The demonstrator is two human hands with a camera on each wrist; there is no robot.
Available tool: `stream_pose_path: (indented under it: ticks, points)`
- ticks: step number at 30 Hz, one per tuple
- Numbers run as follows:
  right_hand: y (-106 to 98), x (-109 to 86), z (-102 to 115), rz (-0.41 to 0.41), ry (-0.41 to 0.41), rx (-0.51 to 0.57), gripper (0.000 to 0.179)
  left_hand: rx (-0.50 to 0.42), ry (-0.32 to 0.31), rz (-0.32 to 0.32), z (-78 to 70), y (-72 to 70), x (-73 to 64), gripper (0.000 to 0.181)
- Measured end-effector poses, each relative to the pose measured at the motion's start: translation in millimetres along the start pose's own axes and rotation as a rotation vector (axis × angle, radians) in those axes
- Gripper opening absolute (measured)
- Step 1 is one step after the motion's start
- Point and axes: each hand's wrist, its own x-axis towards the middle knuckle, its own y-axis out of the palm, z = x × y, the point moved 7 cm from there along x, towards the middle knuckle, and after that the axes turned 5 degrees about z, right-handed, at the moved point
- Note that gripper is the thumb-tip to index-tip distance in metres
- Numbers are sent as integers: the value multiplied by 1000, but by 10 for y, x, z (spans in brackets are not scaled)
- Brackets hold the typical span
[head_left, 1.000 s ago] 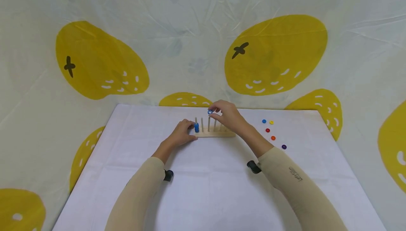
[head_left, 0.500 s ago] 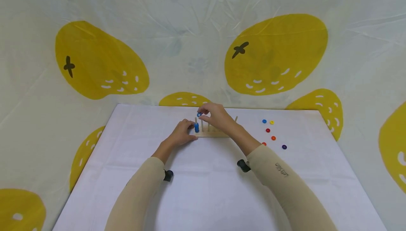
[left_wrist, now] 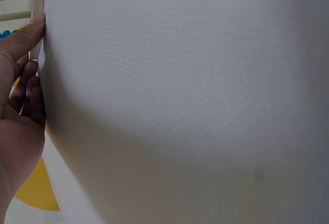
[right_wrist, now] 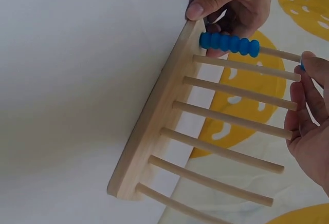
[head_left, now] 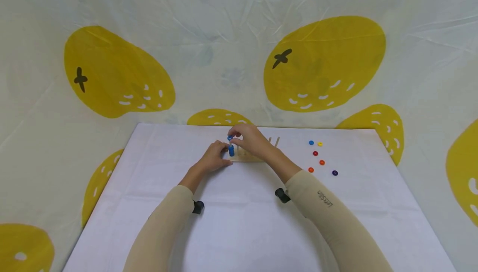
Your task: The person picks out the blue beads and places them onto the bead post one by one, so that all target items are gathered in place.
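A wooden peg rack [right_wrist: 154, 116] with a row of upright pegs stands on the table. Its leftmost peg carries a stack of blue beads [right_wrist: 230, 44]; the other pegs in the right wrist view are bare. My left hand [head_left: 214, 156] grips the rack's left end, thumb on the front side and fingers behind. Between thumb and fingertips my right hand [head_left: 251, 138] pinches one more blue bead [head_left: 229, 138], right at the top of that leftmost peg. From the left wrist view, the left thumb [left_wrist: 25, 36] presses against the base's edge.
Right of the rack, loose beads lie scattered on the white tablecloth [head_left: 242, 222]: a blue one [head_left: 311, 142], a yellow one [head_left: 320, 144], a red one [head_left: 315, 153], orange ones [head_left: 322, 162] and a purple one [head_left: 335, 173]. Behind hangs a lemon-patterned cloth [head_left: 224, 64].
My right hand has carried the blue bead leftward across the pegs and slightly down to the leftmost peg's tip. The left hand has stayed at the rack's end.
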Motion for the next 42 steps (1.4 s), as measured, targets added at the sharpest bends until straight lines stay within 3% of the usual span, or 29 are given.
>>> stream_pose_path:
  ticks: [17,24,30,42]
  points:
    - [51,-31,-50,13,9,-14,20,7,24,-9,-16,10,0,61]
    - [-2,-85,-63,-27,4,-17,19,5,32,-16,-30,-1,-3,60]
    - [-107,-232,-69,-101,-44,-71,20,18,33,-16,-48,-8,-1,62]
    - [-318,-623,-256,-224,-43,-72,23,14,5,-12,3,16,-2,65]
